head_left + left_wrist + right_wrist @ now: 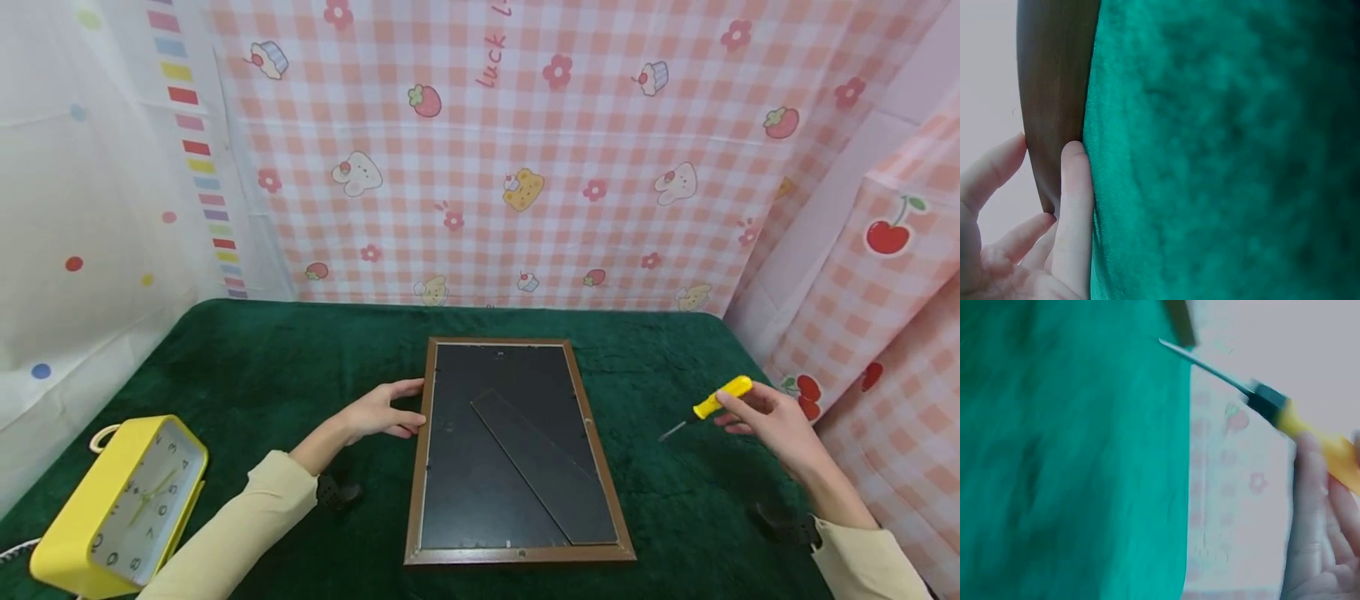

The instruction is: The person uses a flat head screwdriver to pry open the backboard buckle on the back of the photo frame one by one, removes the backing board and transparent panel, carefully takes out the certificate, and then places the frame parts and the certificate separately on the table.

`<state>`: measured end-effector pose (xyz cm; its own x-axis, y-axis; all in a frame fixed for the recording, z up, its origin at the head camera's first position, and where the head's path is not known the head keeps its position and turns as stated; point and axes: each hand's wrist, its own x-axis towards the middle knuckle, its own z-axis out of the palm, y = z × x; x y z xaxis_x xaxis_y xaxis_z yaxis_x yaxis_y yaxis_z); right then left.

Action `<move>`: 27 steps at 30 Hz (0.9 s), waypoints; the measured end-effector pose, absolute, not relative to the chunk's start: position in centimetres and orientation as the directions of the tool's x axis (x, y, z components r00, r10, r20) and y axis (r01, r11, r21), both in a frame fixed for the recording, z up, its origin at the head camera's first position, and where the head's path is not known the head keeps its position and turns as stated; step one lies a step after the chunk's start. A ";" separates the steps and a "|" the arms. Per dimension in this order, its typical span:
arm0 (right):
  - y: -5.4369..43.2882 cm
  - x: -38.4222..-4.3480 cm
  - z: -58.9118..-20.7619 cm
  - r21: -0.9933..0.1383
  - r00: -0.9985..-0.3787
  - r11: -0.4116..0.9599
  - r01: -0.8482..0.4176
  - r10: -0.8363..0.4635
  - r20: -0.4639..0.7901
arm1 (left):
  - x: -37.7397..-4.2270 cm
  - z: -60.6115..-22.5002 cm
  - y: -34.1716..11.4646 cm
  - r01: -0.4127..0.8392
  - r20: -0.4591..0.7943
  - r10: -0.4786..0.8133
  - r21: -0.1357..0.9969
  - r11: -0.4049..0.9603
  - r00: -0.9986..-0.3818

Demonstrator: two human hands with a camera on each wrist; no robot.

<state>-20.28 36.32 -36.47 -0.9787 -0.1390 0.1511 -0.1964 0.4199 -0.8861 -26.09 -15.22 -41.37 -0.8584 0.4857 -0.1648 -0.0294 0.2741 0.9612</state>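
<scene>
A picture frame lies back side up, its brown rim around a black backing board with a slanted stand flap. My left hand touches the frame's left side with loosely extended fingers. In the left wrist view, those fingertips rest against the brown edge. To the right of the frame, my right hand holds a screwdriver by its yellow handle. The metal shaft points down and left, apart from the frame. Part of the handle is hidden by the fingers in the right wrist view.
A yellow alarm clock sits at the left front, with a cord beside it. Dark green cloth covers the table. A pink checked curtain hangs behind, and more curtains hang on both sides.
</scene>
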 end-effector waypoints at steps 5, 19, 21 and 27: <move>34.0 -21.3 -35.8 -0.972 -0.963 -0.016 -0.235 -0.129 0.235 | -26.0 -41.4 -15.2 -0.026 -0.165 0.488 0.960 0.280 -0.857; 22.4 -26.2 -35.5 -0.892 -0.960 -0.356 -0.278 0.089 0.264 | -26.1 -41.3 -15.3 -0.016 -0.158 0.490 0.959 0.281 -0.857; 20.7 -27.1 -35.8 -0.897 -0.953 -0.320 -0.304 0.108 0.284 | -26.2 -41.3 -15.3 -0.018 -0.160 0.491 0.959 0.282 -0.856; 18.0 -32.4 -39.7 -0.866 -0.924 -0.337 -0.370 0.041 0.379 | -26.1 -41.3 -15.2 -0.022 -0.161 0.493 0.961 0.277 -0.855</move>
